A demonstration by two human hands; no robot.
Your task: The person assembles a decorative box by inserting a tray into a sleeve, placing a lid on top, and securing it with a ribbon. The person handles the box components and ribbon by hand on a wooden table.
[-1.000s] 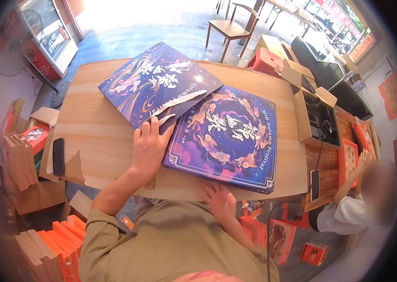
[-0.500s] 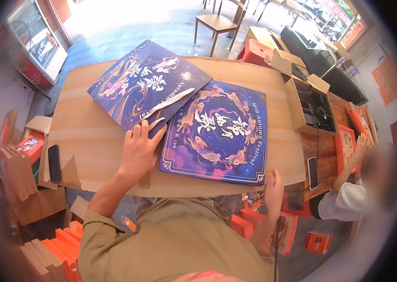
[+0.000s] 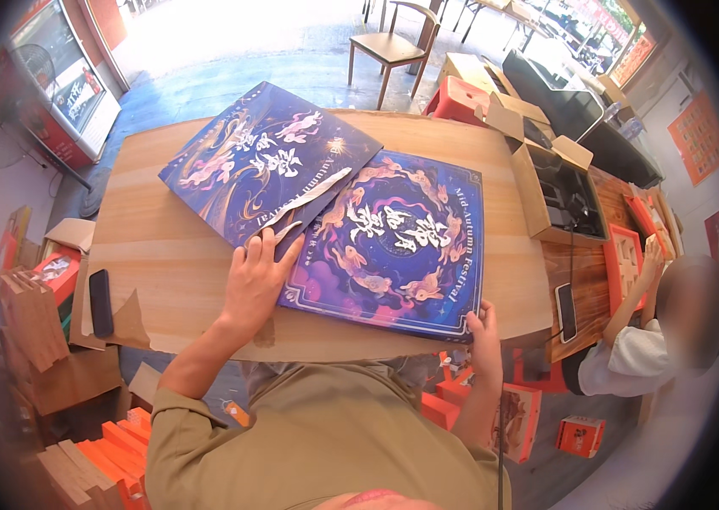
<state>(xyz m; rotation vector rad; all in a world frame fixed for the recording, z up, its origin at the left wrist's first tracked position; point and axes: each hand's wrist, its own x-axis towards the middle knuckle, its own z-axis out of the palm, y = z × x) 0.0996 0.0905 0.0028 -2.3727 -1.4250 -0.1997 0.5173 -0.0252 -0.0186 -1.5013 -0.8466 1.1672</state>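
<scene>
Two purple gift boxes (image 3: 389, 242), one pair of scissors (image 3: 300, 208), two phones (image 3: 101, 302), one chair (image 3: 395, 42)

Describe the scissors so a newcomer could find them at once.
On the wooden table lie two big purple boxes. The scissors lie across their seam, handles at the left hand. They are the only pale, slim thing on the dark printed lids.

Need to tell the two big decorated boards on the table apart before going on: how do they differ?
The near board is purple with a round centre design; the far board is darker blue, and sits more skewed. The right hand grips the near board's corner; the left hand touches scissors lying across both. Both lie flat.
</scene>
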